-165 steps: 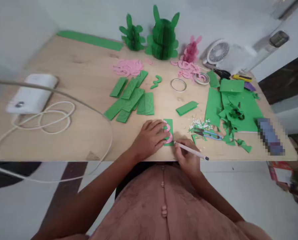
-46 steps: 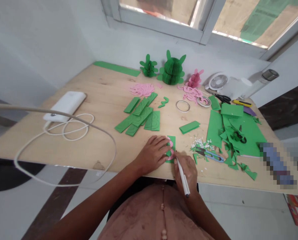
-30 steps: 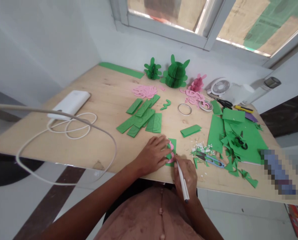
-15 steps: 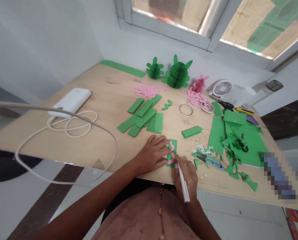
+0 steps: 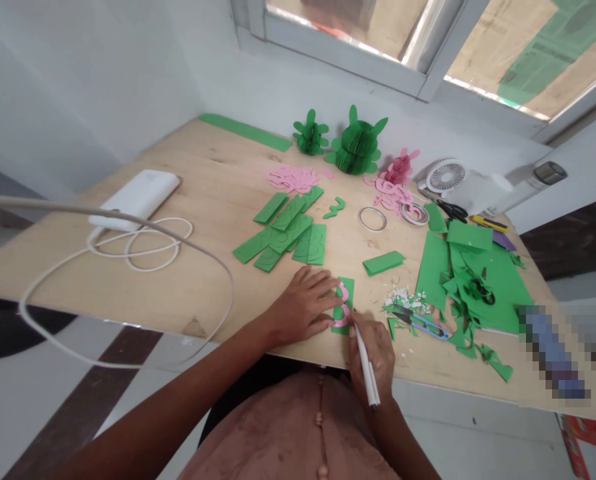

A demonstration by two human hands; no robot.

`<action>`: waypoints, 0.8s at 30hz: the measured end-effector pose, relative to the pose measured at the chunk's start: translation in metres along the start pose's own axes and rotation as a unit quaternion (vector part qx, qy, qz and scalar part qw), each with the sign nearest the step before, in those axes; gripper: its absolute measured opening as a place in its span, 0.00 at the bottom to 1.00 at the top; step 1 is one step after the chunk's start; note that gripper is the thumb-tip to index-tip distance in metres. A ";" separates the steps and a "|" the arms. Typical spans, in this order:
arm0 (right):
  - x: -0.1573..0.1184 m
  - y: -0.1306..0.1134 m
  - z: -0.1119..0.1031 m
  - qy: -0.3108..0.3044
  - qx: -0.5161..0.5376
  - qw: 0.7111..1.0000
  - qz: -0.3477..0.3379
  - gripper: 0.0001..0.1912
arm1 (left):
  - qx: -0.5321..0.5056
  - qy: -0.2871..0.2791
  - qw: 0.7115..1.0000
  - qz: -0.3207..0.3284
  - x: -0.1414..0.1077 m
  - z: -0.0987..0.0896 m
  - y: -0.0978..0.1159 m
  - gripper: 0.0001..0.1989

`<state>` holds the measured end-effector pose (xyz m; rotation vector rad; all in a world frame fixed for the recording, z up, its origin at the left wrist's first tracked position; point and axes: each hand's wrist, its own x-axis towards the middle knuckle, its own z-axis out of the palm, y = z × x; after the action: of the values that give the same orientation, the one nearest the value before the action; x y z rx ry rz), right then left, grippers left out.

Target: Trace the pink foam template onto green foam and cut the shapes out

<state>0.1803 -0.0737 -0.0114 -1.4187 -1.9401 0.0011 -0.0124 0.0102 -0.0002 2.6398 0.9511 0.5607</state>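
A pink curved paper cutout lies on a small green paper piece near the table's front edge. My left hand rests flat with its fingers spread, the fingertips pressing the cutout and the paper from the left. My right hand grips a white pen, its tip against the right edge of the cutout. Behind my left hand are several green strips with curved outlines drawn on them. A folded green paper lies beyond my right hand.
Blue thread snips lie beside paper scraps to the right. Green sheets cover the right side. A white power bank with a looping cable is on the left. Green paper figures and a small fan stand at the back.
The camera view has shifted slightly. Both hands, the pen and the pink cutout look almost unmoved.
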 end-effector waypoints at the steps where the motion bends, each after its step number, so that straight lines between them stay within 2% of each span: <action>1: 0.000 0.000 0.000 0.000 0.001 1.000 0.001 0.16 | 0.001 -0.001 1.000 0.001 0.000 -0.001 0.000 0.18; 14: 0.002 -0.002 -0.002 0.003 -0.003 1.000 -0.002 0.17 | 0.014 -0.004 1.000 0.000 -0.004 0.004 -0.001 0.19; 24: 0.001 -0.001 0.000 0.006 -0.004 1.000 0.007 0.16 | -0.006 -0.019 1.000 -0.007 -0.002 0.000 -0.002 0.18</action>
<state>0.1795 -0.0733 -0.0108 -1.4341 -1.9216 -0.0080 -0.0148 0.0108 -0.0014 2.6205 0.9522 0.5091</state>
